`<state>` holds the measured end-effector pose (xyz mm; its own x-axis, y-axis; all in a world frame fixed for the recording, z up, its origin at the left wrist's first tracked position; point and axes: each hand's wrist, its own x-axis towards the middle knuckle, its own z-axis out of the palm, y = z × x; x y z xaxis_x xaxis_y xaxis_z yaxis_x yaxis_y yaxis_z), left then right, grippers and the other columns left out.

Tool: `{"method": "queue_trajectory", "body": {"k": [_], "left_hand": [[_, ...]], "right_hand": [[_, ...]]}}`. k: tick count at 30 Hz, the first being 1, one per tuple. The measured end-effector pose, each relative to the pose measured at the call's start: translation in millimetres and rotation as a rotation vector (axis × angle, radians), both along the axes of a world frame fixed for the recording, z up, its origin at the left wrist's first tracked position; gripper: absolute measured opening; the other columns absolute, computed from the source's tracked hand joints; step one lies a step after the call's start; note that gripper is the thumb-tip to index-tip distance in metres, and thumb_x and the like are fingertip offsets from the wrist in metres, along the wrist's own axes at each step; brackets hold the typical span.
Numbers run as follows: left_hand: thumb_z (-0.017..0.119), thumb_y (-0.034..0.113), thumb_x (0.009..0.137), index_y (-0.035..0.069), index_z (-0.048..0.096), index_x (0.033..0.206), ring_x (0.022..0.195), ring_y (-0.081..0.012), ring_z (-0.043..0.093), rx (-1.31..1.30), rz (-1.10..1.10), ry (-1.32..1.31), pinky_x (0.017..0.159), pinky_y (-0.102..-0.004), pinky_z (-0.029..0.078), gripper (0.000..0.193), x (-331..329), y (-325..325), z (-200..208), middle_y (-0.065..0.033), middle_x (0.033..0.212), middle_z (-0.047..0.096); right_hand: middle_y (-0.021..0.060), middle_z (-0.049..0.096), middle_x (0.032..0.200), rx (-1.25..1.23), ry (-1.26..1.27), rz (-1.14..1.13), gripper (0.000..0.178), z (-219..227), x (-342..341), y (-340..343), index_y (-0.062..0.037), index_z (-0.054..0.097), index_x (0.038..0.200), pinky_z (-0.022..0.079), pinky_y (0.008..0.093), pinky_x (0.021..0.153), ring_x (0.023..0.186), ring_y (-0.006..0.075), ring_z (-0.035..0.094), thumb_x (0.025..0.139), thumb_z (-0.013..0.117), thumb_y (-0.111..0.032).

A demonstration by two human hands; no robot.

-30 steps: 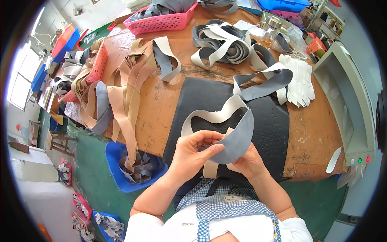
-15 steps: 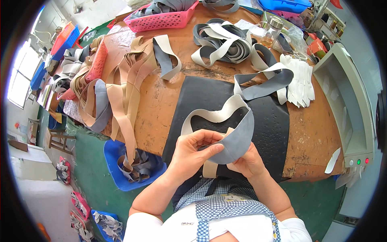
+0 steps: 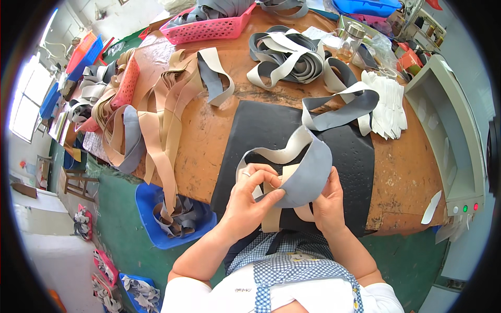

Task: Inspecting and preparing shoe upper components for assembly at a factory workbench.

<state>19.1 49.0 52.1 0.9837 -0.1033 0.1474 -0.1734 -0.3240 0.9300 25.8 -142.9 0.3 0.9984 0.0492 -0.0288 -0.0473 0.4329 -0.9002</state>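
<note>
Between my hands a looped strip [image 3: 309,175], blue-grey on one face and off-white on the other, is held above a black mat [image 3: 344,167]. My left hand [image 3: 255,195] pinches the loop's near left edge between thumb and fingers. On the right side, my right hand [image 3: 329,201] has its fingers and thumb closed on the loop's edge; some fingertips are hidden behind it. A tan strip [image 3: 271,221] runs inside and below the loop, hanging at the mat's near edge.
Tan strips [image 3: 169,109] hang over the table's left edge above a blue bin [image 3: 148,221]. Grey-white strips [image 3: 292,55] lie coiled at the back, near a pink basket [image 3: 209,28]. White pieces [image 3: 385,107] and a grey-green machine housing [image 3: 449,130] stand right.
The loop has turned and spread, showing more of its blue-grey face. My right hand has moved slightly up and right along its edge. More tan strip shows inside and below.
</note>
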Motion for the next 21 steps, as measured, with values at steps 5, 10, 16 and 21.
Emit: {"method": "queue_trajectory", "body": {"k": [5, 10, 16, 21], "left_hand": [[0.070, 0.004, 0.089, 0.000, 0.060, 0.101, 0.095, -0.0193, 0.061, -0.088, -0.021, 0.177, 0.093, -0.0329, 0.046, 0.016, -6.5, 2.7, 1.4, -0.0075, 0.097, 0.066], [0.073, 0.003, 0.087, -0.002, 0.065, 0.101, 0.099, -0.0189, 0.061, -0.061, -0.001, 0.145, 0.092, -0.0326, 0.047, 0.017, -9.6, -0.8, 9.1, -0.0093, 0.103, 0.068], [0.078, 0.007, 0.085, -0.001, 0.074, 0.098, 0.097, -0.0195, 0.057, -0.079, -0.041, 0.111, 0.084, -0.0323, 0.047, 0.016, -9.0, -1.3, 5.3, -0.0066, 0.089, 0.066], [0.076, 0.009, 0.087, -0.001, 0.072, 0.095, 0.093, -0.0188, 0.056, -0.078, -0.045, 0.141, 0.080, -0.0319, 0.046, 0.014, -7.2, -0.4, 3.1, -0.0058, 0.084, 0.063]], "right_hand": [[0.0125, 0.062, 0.121, 0.314, 0.087, 0.263, 0.052, 11.1, 11.5, -24.9, -0.0033, 0.051, 0.133, 0.048, 0.0407, 0.103, 0.116, 0.0225, 0.061, 0.084, 0.066, -0.003], [0.0125, 0.066, 0.114, 0.233, 0.174, 0.417, 0.040, 27.6, 26.4, -22.0, 0.0018, 0.058, 0.123, 0.051, 0.0405, 0.097, 0.108, 0.0225, 0.065, 0.084, 0.069, -0.005], [0.0096, 0.072, 0.103, 0.111, 0.146, 0.293, 0.031, 30.8, 25.3, -12.0, 0.0002, 0.063, 0.115, 0.056, 0.0346, 0.087, 0.096, 0.0182, 0.069, 0.087, 0.076, -0.006], [0.0099, 0.074, 0.101, 0.085, 0.169, 0.224, 0.027, 34.5, 25.8, -6.3, 0.0005, 0.066, 0.111, 0.057, 0.0313, 0.081, 0.089, 0.0165, 0.071, 0.086, 0.075, 0.000]]}}
